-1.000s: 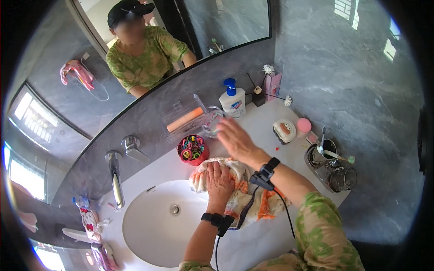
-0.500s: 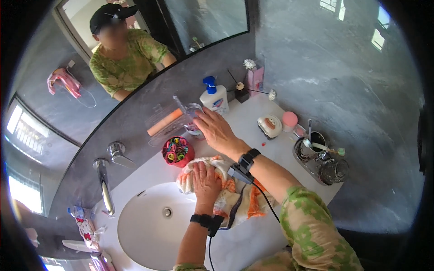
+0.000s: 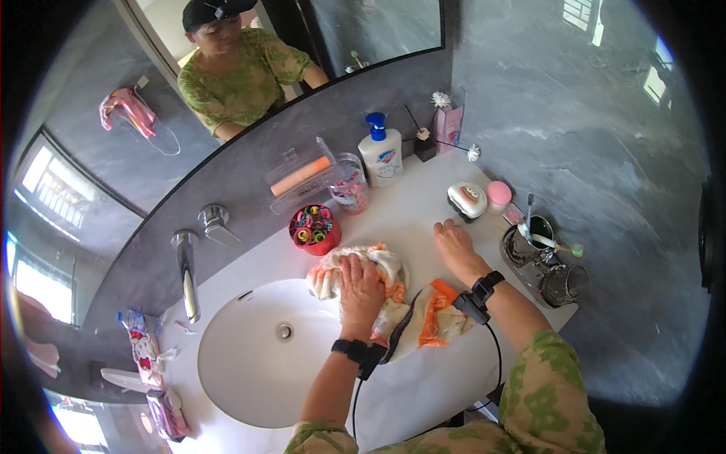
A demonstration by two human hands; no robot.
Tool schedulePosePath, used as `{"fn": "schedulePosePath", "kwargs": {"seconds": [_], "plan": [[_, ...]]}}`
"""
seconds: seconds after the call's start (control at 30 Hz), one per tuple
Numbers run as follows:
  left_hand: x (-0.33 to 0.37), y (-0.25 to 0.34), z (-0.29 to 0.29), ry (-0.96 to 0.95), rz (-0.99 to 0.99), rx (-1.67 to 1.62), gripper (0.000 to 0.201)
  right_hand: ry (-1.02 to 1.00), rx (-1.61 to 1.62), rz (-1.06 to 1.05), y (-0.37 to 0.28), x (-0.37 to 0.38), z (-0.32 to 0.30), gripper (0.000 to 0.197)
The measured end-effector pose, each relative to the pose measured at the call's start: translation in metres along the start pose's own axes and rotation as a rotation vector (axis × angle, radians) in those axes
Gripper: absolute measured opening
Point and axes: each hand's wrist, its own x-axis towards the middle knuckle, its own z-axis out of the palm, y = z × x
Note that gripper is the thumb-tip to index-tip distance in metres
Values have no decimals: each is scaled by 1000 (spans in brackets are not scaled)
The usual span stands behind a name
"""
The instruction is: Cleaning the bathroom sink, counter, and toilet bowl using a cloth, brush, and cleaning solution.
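Note:
My left hand (image 3: 358, 293) lies flat on a bunched white and orange towel (image 3: 384, 266) at the right rim of the sink, fingers stretched out over the cloth. A dark-edged part of the towel trails toward my right wrist. My right hand (image 3: 458, 248) is down at the white counter, right of the towel, its fingers bent inward; whatever is between the fingertips is hidden. A white animal-faced case (image 3: 466, 200) sits just beyond it. Behind the towel are a red cup of colourful hair ties (image 3: 315, 229) and a clear jar with pink contents (image 3: 350, 185).
The oval sink (image 3: 249, 378) and wall tap (image 3: 186, 276) lie left. A pump bottle (image 3: 381, 155) and a black reed diffuser (image 3: 424, 145) stand by the back wall. Right are a pink-lidded jar (image 3: 498, 195) and a toothbrush holder (image 3: 541, 261). Wires hang from both wrist straps.
My right hand has left the clear jar and moved right and nearer, down to the counter where a small red bit lay. My left hand stays on the towel. The view has shifted.

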Motion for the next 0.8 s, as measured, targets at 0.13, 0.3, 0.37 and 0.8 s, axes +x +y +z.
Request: {"fn": "schedulePosePath", "kwargs": {"seconds": [0.13,0.3,0.37,0.8], "plan": [[-19,8,-8,-24,-6,-46,39,-145,-104,-93,-21,7,-7,25],[-19,6,1,-61,4,-63,42,203,350,-360,-79,26,-12,25],[-24,-3,4,-46,53,-98,43,149,644,-454,-134,57,-26,19],[13,18,12,-365,244,-111,79,384,730,-119,-54,-68,-60,14]]}}
